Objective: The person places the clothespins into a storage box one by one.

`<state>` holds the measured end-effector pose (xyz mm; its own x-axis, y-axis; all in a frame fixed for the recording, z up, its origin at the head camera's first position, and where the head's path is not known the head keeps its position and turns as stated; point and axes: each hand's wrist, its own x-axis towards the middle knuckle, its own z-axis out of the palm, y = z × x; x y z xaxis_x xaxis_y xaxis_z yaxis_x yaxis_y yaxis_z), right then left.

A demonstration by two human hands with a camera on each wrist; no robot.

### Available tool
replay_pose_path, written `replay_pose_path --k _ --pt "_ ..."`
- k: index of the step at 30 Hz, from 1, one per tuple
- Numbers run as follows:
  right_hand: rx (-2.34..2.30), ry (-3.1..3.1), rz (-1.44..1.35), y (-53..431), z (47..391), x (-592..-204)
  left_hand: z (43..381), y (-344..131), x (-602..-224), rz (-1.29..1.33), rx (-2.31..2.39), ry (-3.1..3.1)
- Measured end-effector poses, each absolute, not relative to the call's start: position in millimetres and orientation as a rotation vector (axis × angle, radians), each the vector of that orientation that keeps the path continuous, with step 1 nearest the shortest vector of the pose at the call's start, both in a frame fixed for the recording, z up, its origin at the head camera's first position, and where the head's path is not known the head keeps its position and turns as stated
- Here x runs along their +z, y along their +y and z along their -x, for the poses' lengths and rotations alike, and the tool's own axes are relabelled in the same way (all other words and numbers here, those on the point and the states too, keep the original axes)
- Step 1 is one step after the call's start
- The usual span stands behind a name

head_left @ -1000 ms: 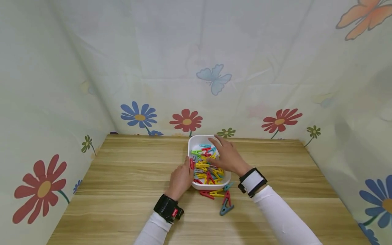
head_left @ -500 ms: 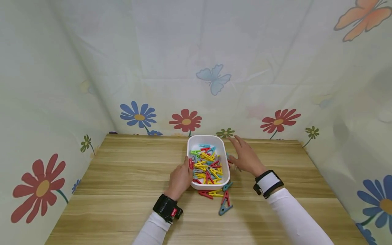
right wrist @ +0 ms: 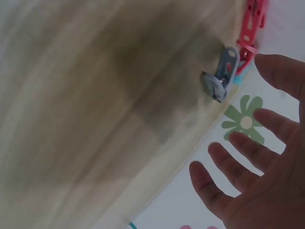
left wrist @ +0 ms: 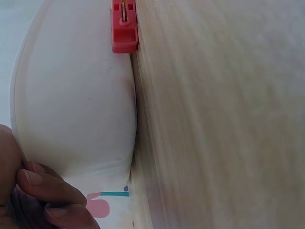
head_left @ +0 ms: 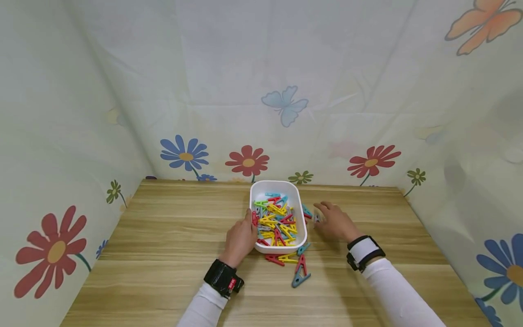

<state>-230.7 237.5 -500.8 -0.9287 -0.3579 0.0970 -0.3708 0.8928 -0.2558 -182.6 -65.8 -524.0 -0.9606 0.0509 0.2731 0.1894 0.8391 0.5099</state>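
Observation:
A white plastic bin (head_left: 303, 236) full of colourful plastic clothespins (head_left: 278, 222) stands on the wooden table. My left hand (head_left: 241, 237) grips its left side, with the thumb at the rim; in the left wrist view the curled fingers (left wrist: 52, 188) lie against the outer wall (left wrist: 81, 95). To the right of the bin, my right hand (head_left: 336, 222) hovers low with fingers apart, holding nothing. A grey clothespin (right wrist: 221, 76) lies just off its thumb and fingertips in the right wrist view, beside a red clothespin (right wrist: 250, 28).
In front of the bin lie several loose clothespins, among them a red one (head_left: 274, 260), a yellow one (head_left: 288, 258) and a grey-blue one (head_left: 300, 279). More lie along its right wall, including a blue one (head_left: 306, 210). A flower-printed cloth (head_left: 229, 109) hangs behind the table (head_left: 175, 218).
My right hand has moved from over the bin out to its right side and down toward the grey clothespin. My left hand has stayed on the bin.

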Motion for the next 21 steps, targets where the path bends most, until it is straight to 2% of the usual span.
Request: replay_pose_path --k 15,21 --pt "0.419 -3.036 -0.610 242 220 -520 183 -66 -522 0.168 -0.833 -2.799" --pt "0.520 -2.949 -0.576 248 219 -503 184 -66 -521 0.169 -0.838 -2.807"
